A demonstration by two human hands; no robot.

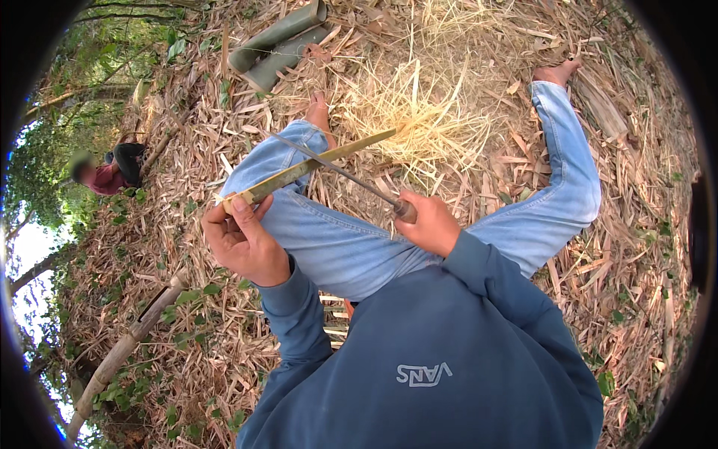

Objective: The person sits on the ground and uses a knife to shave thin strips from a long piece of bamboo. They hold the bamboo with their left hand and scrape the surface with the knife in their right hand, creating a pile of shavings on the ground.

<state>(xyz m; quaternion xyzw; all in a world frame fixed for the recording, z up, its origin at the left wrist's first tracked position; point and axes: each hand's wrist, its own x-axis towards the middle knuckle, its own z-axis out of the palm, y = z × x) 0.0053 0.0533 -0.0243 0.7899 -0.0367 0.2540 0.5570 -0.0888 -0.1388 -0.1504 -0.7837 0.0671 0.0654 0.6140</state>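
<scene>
Between its thumb and fingers, my left hand (250, 243) pinches one end of a flat green-and-yellow bamboo strip (280, 178). The strip slants up and to the right, over my left leg. My right hand (432, 227) is wrapped round the wooden handle of a knife (363, 184) with a long, narrow, dark blade. That blade points up and to the left and crosses the strip around its middle; whether the two touch, I cannot tell. Beyond the strip's far end, a loose pile of thin pale shavings (430, 131) lies on the ground between my feet.
Two green bamboo sections (280, 46) lie beyond my left foot. A long bamboo pole (120, 355) rests at the lower left. Dry leaves (628, 299) cover much of the ground. Another person (112, 172) sits farther off to the left, near green foliage.
</scene>
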